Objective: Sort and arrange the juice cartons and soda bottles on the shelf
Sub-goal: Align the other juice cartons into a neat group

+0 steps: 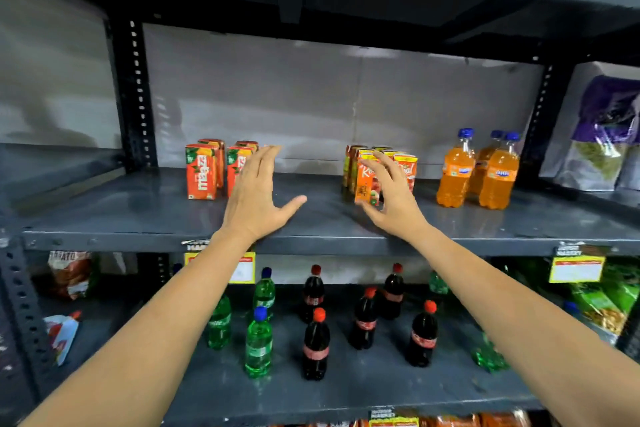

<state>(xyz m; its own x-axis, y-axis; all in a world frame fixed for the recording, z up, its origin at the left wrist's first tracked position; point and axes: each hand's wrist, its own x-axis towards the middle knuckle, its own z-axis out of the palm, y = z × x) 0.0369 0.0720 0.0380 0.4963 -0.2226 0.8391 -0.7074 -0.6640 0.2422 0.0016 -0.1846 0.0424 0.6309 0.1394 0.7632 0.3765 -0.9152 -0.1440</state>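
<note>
On the grey middle shelf [311, 218] stand several orange Maaza juice cartons [202, 172] at the left, a cluster of orange and yellow juice cartons [403, 166] in the middle, and three orange soda bottles [498, 173] at the right. My left hand [256, 194] hovers open just right of the Maaza cartons, partly covering one. With fingers spread, my right hand [391, 198] is in front of the middle cluster, its fingers around the front orange carton [365, 184]; no firm grip is visible.
The lower shelf [346, 388] holds green soda bottles [258, 343] and dark cola bottles [316, 345], one green bottle lying at the right. Snack bags sit at both sides. Dark slotted uprights [133, 97] frame the bay, and another shelf runs overhead.
</note>
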